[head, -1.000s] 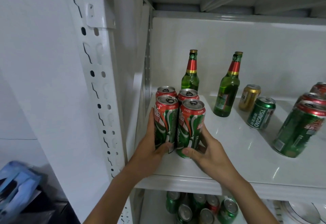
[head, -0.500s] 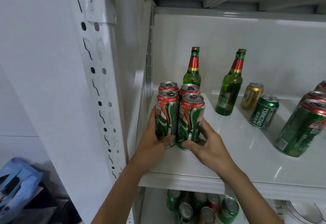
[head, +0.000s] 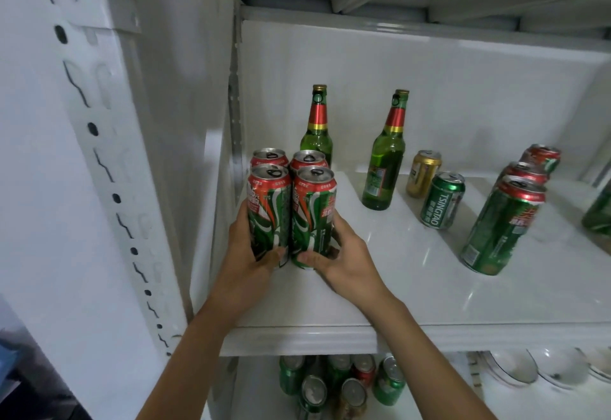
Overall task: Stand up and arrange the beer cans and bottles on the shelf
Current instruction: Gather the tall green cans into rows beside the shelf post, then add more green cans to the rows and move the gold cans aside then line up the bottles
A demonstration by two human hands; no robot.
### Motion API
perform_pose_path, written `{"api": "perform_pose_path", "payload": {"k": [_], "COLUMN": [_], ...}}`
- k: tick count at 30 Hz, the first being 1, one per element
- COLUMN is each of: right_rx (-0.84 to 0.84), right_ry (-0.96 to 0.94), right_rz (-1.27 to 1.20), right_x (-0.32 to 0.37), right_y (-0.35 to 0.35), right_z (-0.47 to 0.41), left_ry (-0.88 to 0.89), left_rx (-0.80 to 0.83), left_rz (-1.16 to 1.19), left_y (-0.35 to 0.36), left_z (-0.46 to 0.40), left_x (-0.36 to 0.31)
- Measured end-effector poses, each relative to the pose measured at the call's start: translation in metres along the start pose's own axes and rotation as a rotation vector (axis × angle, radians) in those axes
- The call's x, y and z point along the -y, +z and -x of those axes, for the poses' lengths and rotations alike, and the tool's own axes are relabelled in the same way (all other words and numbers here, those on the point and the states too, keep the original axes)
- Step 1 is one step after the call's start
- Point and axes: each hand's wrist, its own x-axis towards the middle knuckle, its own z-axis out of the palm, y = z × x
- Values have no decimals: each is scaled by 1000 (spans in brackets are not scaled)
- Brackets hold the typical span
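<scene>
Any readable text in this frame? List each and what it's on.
"TSINGTAO": runs vertically on the short green can standing beside the gold can.
Print on the two front tall cans gripped by the left hand and right hand: too blurred to read.
Label on the right-hand bottle: too small.
Tall can on the right: unreadable.

Two bottles (head: 316,132), nine cans (head: 442,201) stand on the shelf (head: 429,287).

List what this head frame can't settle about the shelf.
- Left bottle, head view: label and base hidden by the four-can block.
- Green item: cut off by the right edge; can or bottle unclear.
- Lower-shelf cans: the shelf covers part; count unclear.
</scene>
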Motion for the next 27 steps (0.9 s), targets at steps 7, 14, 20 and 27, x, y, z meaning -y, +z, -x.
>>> {"api": "perform_pose_path", "payload": {"k": [7, 14, 20, 27], "right_rx": [-17, -52, -300, -591], "right_ry": [0, 96, 26, 89], "right_rz": [20, -14, 114, 290], "right_x": [3, 17, 30, 56], "right_y": [-1, -18, -93, -200], "right_z": [2, 27, 94, 175], "left_ry": [8, -25, 467, 451], "left_rx": [-1, -98, -239, 149], "left_rz": [-51, -287, -497, -300], "left_y": [3, 4, 29, 133], "left_z": [0, 9, 36, 33], "left_x": [-3, -9, -26, -73]}}
